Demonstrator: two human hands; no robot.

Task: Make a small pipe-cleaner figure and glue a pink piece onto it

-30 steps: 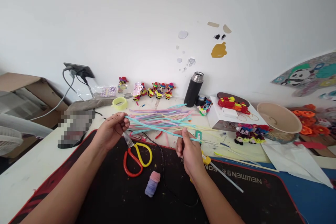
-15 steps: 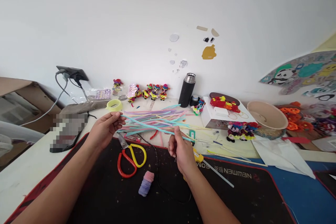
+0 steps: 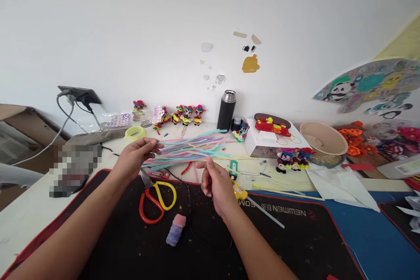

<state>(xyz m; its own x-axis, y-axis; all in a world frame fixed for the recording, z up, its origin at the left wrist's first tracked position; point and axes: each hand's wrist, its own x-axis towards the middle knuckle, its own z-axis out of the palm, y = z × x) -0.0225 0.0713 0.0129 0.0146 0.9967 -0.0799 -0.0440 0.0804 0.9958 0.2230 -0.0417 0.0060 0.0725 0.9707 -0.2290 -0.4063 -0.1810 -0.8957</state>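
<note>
Pastel fuzzy strips [image 3: 187,155] lie heaped — left hand [image 3: 136,156] by their ends, fingertips nearly together, hold unclear; right hand [image 3: 219,187] half-curled, fingers loose, empty.

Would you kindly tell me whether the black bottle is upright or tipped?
Upright: the black bottle stands with its silver rim uppermost, near the wall.

Pink, lilac and turquoise pipe cleaners [image 3: 187,155], red-yellow scissors [image 3: 149,183], pink-purple roll [image 3: 176,230], red-edged black mat [image 3: 278,240]

Fuzzy pipe cleaners [image 3: 197,145], metal-necked flask [image 3: 226,113]
</note>
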